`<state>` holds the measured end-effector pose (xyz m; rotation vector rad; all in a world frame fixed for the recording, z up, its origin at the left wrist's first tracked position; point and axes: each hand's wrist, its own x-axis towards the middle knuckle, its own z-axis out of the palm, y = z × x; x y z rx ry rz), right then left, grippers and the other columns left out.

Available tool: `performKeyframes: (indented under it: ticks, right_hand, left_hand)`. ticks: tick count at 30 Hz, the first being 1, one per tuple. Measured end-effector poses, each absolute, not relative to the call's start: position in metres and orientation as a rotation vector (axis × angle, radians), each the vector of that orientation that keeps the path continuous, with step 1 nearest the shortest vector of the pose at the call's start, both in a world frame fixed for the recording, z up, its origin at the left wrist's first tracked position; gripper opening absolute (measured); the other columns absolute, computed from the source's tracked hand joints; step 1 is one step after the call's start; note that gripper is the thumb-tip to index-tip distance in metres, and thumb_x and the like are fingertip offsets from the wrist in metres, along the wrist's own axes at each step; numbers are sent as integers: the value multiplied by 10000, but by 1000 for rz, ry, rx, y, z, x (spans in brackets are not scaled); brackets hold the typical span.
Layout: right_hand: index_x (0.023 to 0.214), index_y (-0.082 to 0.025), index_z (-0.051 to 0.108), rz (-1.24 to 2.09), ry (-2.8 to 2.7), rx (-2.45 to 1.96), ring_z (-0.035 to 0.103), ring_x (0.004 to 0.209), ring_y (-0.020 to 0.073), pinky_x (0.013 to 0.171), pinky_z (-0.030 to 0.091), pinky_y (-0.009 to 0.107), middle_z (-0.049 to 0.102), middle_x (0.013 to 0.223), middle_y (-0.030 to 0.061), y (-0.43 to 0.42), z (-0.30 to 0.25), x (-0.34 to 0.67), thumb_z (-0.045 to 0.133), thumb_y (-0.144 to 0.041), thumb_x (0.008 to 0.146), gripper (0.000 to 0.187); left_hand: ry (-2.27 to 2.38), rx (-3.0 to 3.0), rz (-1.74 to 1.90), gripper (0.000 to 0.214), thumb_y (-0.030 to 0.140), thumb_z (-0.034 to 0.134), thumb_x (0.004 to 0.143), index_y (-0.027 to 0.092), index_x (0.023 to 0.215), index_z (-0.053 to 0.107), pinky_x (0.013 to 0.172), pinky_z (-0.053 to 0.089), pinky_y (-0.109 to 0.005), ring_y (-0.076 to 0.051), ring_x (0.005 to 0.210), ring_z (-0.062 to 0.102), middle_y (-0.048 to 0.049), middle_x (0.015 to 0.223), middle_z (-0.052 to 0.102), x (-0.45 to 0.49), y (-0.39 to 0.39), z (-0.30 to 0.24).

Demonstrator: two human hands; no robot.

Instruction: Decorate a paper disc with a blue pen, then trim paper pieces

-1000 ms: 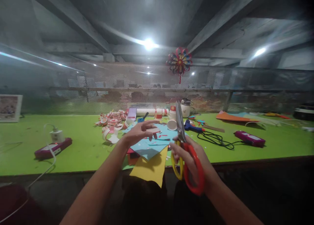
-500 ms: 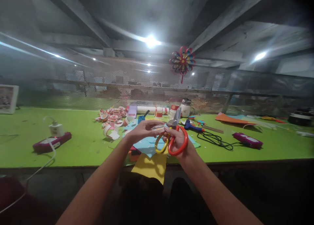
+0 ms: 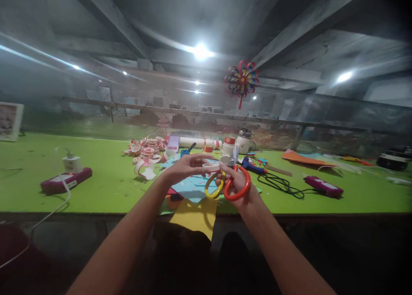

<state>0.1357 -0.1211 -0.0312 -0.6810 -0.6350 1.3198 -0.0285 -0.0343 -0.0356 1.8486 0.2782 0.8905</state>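
My right hand (image 3: 238,182) is closed around a pair of scissors (image 3: 238,195) with one red and one yellow handle loop. The blades point up and away, partly hidden by a small pale round piece near the fingertips. At its side, my left hand (image 3: 186,168) has its fingers closed on a small white paper piece (image 3: 211,168) with a reddish edge. Its exact shape is unclear. Below both hands lie light blue paper sheets (image 3: 189,187), and a yellow sheet (image 3: 195,218) hangs over the table edge.
Red-and-white paper pieces (image 3: 148,147) are heaped at the back left. A blue glue gun (image 3: 252,166) with a black cable lies to the right, near a purple power strip (image 3: 322,186). Another purple strip (image 3: 56,183) sits left. Behind stand a white jug (image 3: 243,142) and a perforated screen.
The scissors have turned so their blades rise less high, and a pale round piece now shows by the right fingertips. Both hands stay close together. The view has shifted slightly.
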Motion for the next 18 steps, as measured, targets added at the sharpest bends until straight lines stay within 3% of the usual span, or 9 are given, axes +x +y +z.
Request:
performKeyframes:
  ticks: [5, 9, 12, 18]
  right_hand:
    - [774, -155, 607, 1242, -641, -686, 551, 416, 93, 377, 484, 171, 611, 500, -35, -122, -32, 129, 766, -54, 665, 218]
    - [735, -140, 578, 1270, -595, -725, 533, 396, 66, 396, 485, 144, 565, 466, -46, -123, -24, 127, 620, -35, 800, 131]
    - [719, -119, 567, 1352, -585, -759, 495, 379, 37, 380, 447, 123, 553, 504, -48, -124, -20, 127, 499, -46, 905, 211]
    - [714, -124, 560, 1463, -617, -767, 475, 385, 27, 381, 441, 119, 542, 547, -63, -126, -16, 129, 543, -97, 912, 201]
  left_hand:
    - [330, 1874, 906, 473, 344, 761, 769, 204, 1206, 647, 709, 471, -270, -157, 837, 633, -69, 1007, 700, -28, -34, -36]
    - [371, 1904, 902, 404, 369, 710, 817, 202, 1182, 671, 753, 472, -292, -168, 859, 632, -82, 1048, 704, -33, -31, -36]
    - [364, 1914, 864, 403, 387, 700, 819, 196, 1173, 685, 765, 474, -303, -179, 874, 631, -99, 1105, 699, -36, -30, -36]
    - [323, 1901, 828, 399, 389, 717, 799, 207, 1153, 699, 790, 464, -307, -205, 967, 616, -117, 1267, 637, -37, -31, -35]
